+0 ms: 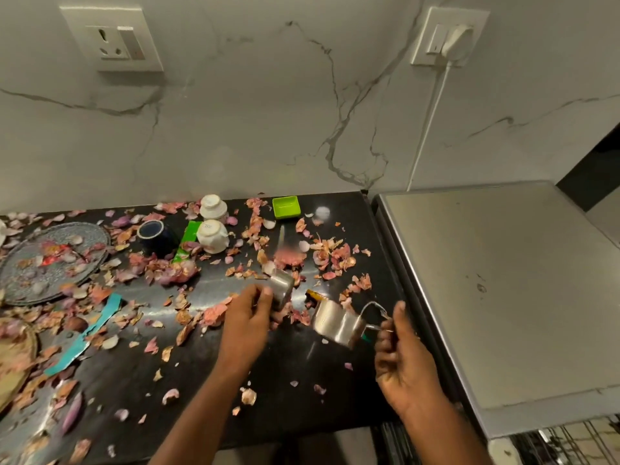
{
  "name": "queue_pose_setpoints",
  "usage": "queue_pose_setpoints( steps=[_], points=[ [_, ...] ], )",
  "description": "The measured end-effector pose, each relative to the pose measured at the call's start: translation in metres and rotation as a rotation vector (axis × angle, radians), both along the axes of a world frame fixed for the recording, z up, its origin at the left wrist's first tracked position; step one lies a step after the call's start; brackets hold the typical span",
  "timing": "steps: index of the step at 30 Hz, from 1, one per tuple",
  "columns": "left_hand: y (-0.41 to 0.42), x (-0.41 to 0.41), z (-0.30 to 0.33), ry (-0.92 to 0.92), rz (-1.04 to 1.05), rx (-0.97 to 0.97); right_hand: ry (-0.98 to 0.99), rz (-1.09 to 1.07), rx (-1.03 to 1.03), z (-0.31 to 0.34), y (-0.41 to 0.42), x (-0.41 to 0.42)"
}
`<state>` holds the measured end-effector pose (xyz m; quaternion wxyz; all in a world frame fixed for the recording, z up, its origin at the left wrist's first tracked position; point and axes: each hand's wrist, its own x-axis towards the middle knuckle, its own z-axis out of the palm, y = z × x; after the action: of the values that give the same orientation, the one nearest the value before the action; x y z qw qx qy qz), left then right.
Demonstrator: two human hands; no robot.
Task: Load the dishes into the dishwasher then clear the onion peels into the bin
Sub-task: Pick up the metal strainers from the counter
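Right hand [404, 357] pinches the thin handle of a steel mug [337, 322], fingers curled round it, mug tilted on its side and lifted just off the black counter [302, 364]. Left hand [246, 322] has fingers curled onto a smaller steel cup [281, 287], also tilted; motion blur, exact finger placement cannot tell. The two steel pieces are near each other, not touching, a small dark-and-yellow item between them, too blurred to name.

Onion peels [167, 270] are strewn over most of the counter, thickest toward the left and behind the hands. Farther back: two white cups [212, 236] upside down, a dark blue cup [152, 234] on its side just beside them, a green square dish [286, 207] near the wall. A round grey plate [50, 260] sits far left with peels on it. Teal strip [84, 333] lies among peels at left.

Grey appliance top [503, 280] adjoins the counter on the right, close to the right hand. Both forearms reach in from the bottom edge, wrists angled inward.
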<state>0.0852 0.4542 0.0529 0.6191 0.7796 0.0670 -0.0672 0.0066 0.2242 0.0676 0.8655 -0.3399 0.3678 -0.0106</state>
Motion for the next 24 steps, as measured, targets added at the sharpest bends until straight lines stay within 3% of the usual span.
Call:
queue_pose_setpoints(
  steps=[3, 5, 11, 16, 20, 22, 24],
  points=[
    [-0.004, -0.009, -0.011, -0.093, -0.079, 0.290, -0.146, 0.123, -0.501, 0.005, -0.003, -0.015],
    [-0.010, -0.012, -0.016, -0.132, -0.138, 0.451, -0.249, 0.145, -0.697, 0.012, -0.008, -0.026],
    [-0.025, -0.014, -0.034, -0.171, -0.246, 0.735, -0.400, 0.102, -0.869, 0.025, -0.027, -0.041],
    [-0.038, -0.019, -0.027, -0.182, -0.305, 0.809, -0.444, 0.091, -0.952, 0.030, -0.044, -0.046],
    [-0.062, -0.035, 0.025, -0.531, -0.273, 0.484, -0.480, 0.118, -1.050, 0.030, -0.057, -0.049],
    [-0.080, -0.044, 0.047, -0.685, -0.419, 0.392, -0.507, 0.150, -1.103, 0.030, -0.063, -0.049],
    [-0.098, -0.050, 0.054, -0.680, -0.617, 0.460, -0.550, 0.184, -1.139, 0.031, -0.068, -0.048]
  ],
)
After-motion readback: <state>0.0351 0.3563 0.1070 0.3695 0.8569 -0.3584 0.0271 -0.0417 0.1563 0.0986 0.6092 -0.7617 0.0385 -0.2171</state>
